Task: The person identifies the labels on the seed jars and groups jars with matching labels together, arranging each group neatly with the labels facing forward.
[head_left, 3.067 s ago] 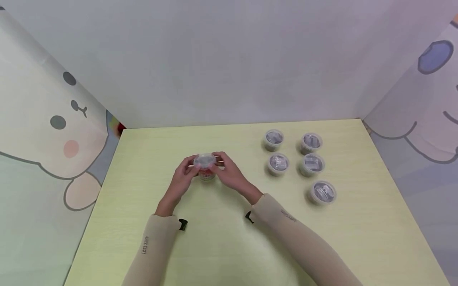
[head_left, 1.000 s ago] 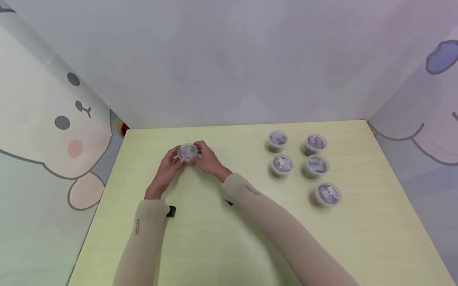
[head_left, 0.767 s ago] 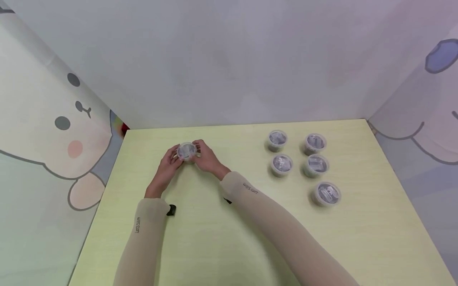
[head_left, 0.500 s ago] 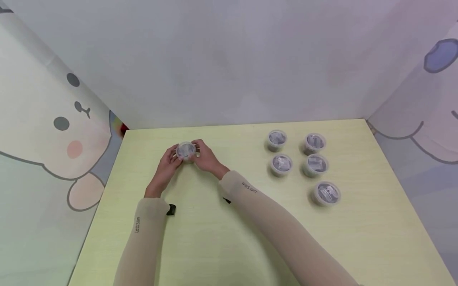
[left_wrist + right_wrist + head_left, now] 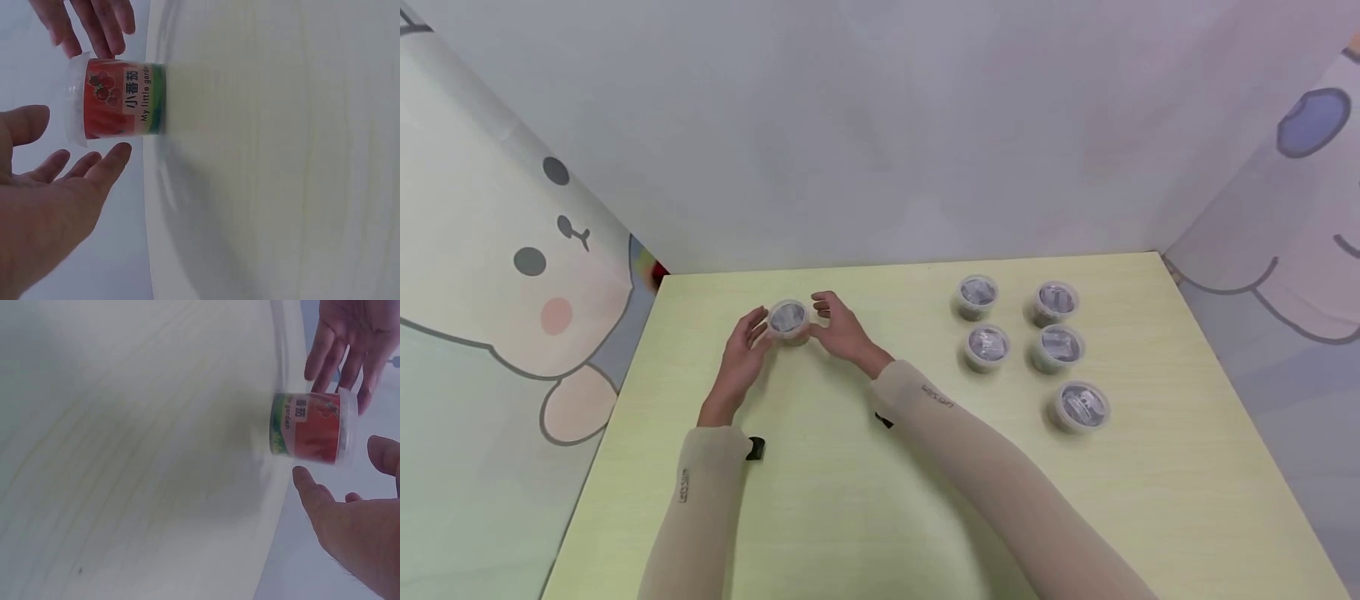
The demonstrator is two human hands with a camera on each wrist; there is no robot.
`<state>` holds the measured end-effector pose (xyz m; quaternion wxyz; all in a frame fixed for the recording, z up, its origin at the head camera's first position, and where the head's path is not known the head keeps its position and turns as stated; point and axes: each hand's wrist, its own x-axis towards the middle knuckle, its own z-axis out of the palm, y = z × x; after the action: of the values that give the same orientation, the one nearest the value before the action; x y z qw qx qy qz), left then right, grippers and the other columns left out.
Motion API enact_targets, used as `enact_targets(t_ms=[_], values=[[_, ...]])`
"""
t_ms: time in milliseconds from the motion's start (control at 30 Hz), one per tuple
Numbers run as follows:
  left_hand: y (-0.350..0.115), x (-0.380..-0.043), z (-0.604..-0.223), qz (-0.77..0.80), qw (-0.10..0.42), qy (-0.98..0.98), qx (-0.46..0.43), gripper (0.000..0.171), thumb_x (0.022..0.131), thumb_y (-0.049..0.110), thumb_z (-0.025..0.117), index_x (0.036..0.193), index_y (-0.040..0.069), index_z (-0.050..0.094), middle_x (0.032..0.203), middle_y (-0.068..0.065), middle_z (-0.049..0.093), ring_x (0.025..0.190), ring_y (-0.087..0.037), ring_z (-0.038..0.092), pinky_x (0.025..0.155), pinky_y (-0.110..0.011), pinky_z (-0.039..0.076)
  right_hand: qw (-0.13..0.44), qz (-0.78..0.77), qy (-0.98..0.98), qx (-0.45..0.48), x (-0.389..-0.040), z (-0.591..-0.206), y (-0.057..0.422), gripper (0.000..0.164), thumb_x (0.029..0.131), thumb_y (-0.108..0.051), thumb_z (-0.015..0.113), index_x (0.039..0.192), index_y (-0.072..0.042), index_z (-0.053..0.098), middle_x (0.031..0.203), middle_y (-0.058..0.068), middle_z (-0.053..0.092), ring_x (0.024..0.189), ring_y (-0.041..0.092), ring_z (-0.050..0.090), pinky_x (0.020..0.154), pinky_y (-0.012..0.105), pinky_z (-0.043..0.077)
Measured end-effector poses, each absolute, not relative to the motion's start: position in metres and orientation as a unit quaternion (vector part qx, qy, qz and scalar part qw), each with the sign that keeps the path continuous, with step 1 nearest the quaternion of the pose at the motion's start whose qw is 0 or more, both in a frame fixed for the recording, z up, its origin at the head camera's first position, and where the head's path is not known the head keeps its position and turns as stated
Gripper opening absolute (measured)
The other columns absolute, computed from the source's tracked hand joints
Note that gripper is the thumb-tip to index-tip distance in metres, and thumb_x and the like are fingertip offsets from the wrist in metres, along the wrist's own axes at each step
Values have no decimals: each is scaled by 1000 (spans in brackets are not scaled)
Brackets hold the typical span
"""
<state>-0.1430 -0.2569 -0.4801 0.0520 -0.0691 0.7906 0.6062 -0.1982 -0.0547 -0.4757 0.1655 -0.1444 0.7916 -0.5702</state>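
A small lidded plastic cup (image 5: 787, 318) stands upright at the table's back left. Its red and green wrapper, printed with tomatoes and "My little garden", shows in the left wrist view on the cup (image 5: 115, 100). My left hand (image 5: 741, 354) is on the cup's left, fingers loosely spread and apart from its side. On the other side is my right hand (image 5: 844, 332), also with its fingers spread. The right wrist view shows gaps between the cup (image 5: 312, 430) and the fingers of the right hand (image 5: 359, 519). Neither hand grips it.
Several similar lidded cups stand at the table's right, among them a front one (image 5: 1080, 407) and a back one (image 5: 977, 297). The pale yellow table (image 5: 850, 508) meets a plain back wall (image 5: 880, 150). Cartoon-printed sheets (image 5: 482, 250) line both sides.
Both hands carried the cup left and back from near the table's middle. In the last half second they have let go, fingers spreading off its sides. The other cups stayed put.
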Motion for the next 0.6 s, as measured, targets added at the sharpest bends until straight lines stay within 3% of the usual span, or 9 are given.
enact_targets(t_ms=[300,600], values=[[-260,-126,-463,588,23,805,-80,58,114,15,47,167,7,25,173,-11,28,160,-30,26,128,-48,29,163,-602,773,-117,-199,-475,-20,55,107,-11,63,156,-2,41,153,20,51,145,35,50,117,48,46],[-248,-117,-446,631,4,774,-55,54,114,11,45,165,3,27,169,-12,33,157,-29,33,118,-25,42,146,-625,759,-109,-189,-460,14,56,107,-11,64,156,0,41,151,20,53,143,33,52,114,47,49]])
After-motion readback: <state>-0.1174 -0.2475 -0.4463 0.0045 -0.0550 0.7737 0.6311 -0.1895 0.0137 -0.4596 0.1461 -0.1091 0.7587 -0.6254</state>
